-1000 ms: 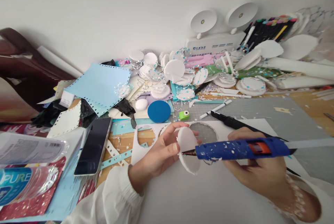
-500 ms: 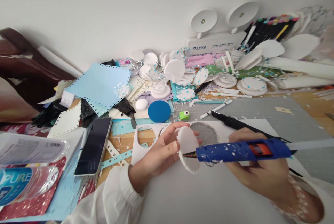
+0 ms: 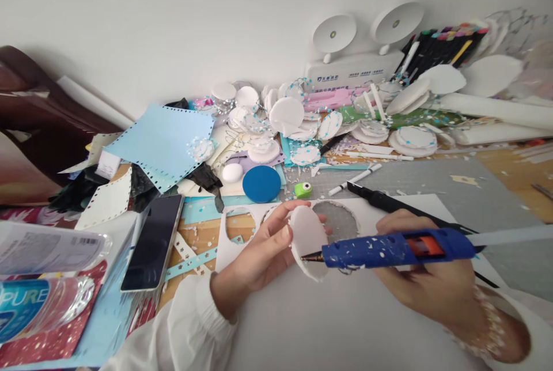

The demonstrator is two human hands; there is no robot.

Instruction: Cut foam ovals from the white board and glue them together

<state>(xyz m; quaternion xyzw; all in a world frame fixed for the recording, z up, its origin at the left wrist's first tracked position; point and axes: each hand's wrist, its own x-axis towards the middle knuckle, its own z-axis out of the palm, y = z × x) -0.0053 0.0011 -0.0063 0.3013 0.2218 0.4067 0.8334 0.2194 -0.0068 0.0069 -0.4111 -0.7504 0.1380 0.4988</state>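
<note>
Between the thumb and fingers of my left hand (image 3: pixel 270 244) is a white foam disc (image 3: pixel 307 235), held tilted by its rim. My right hand (image 3: pixel 425 290) is wrapped round a blue glue gun (image 3: pixel 367 251) with white specks on its body. A translucent glue stick (image 3: pixel 514 235) sticks out of the gun's back end. The metal nozzle lies over the lower part of the disc; whether it touches the surface I cannot tell. Beneath both hands lies a white foam sheet (image 3: pixel 294 325) with round holes cut in it.
A black utility knife (image 3: pixel 401 205) lies behind my right hand. Further back are a green craft punch (image 3: pixel 303 189), a blue disc (image 3: pixel 261 184) and a pile of white discs (image 3: pixel 286 116). To the left are a phone (image 3: pixel 152 243) and a bottle (image 3: pixel 47 305).
The view has shifted slightly, so everything sits a little further left. The disc and the glue gun keep nearly the same position to each other, both still held.
</note>
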